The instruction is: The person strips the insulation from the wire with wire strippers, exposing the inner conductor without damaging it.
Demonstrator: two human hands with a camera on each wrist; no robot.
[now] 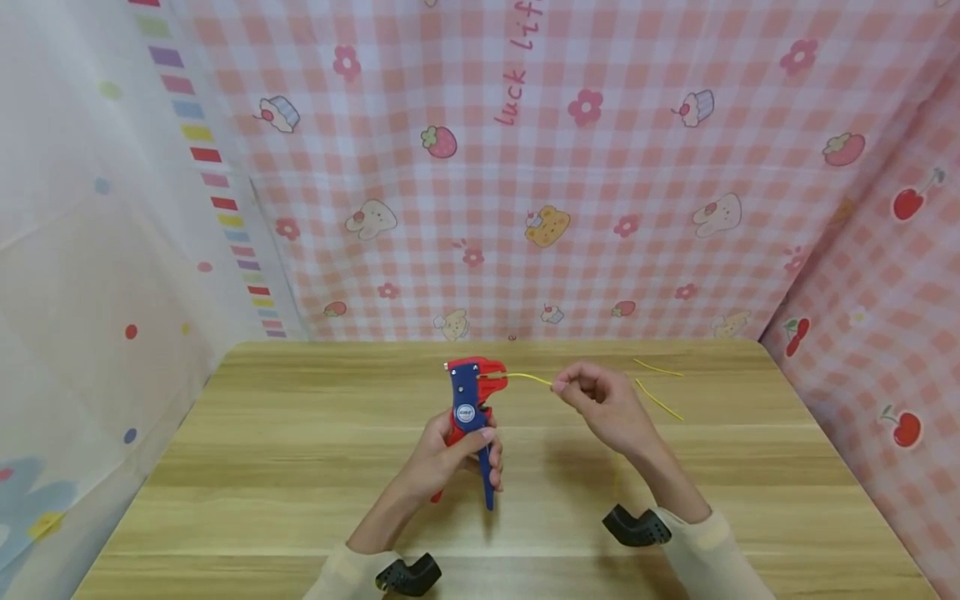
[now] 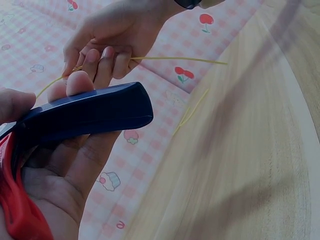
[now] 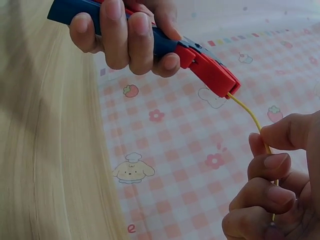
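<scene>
Pale sleeves [image 1: 716, 560] nearest, head view: left hand [image 1: 438, 462] grips wire stripper [image 1: 465, 400] over table [image 1: 300, 467], right hand [image 1: 609, 410] pinches yellow wire [image 1: 528, 377] entering stripper's jaws, 2 loose wires [image 1: 660, 400] rightward. Left wrist view: fingers [image 2: 80, 82] wrap blue handle [image 2: 90, 112]. Right wrist view: wire bends toward thumb [image 3: 292, 131].
</scene>
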